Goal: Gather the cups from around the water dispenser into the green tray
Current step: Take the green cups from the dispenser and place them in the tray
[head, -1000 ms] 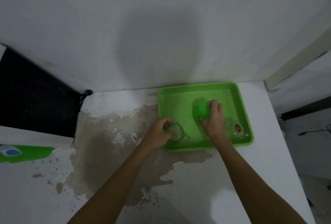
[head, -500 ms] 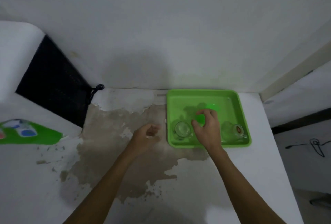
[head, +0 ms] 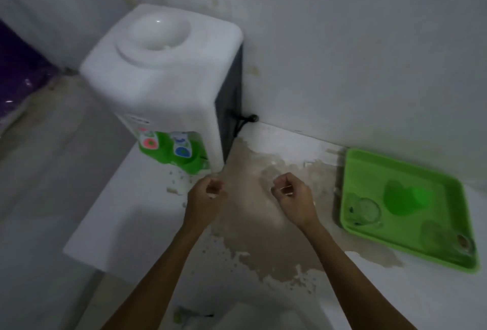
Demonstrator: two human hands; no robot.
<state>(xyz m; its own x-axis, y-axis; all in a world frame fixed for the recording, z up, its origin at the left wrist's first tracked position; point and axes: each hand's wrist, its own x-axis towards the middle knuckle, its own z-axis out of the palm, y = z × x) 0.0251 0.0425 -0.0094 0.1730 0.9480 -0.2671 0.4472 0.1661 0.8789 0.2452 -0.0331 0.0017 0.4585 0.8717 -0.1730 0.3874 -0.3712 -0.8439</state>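
The green tray [head: 374, 161] lies at the right of the white table by the wall. In it stand a clear glass cup [head: 365, 209] at the near left, a green plastic cup [head: 404, 197] in the middle and another clear glass [head: 445, 234] at the near right, all blurred. The white water dispenser [head: 168, 87] with green taps stands at the back left. My left hand [head: 207, 199] and my right hand [head: 293, 201] hover over the table between dispenser and tray, fingers curled loosely, nothing in them.
The table top [head: 263, 226] has a large brown patch of peeled coating. A black cable [head: 241, 125] runs from the dispenser's back to the wall. The table's left edge drops off beyond the dispenser. Something purple [head: 18, 76] lies at far left.
My right hand has let go of the green cup and left the tray. Both hands have drawn left over the table, and my view has swung left onto the dispenser.
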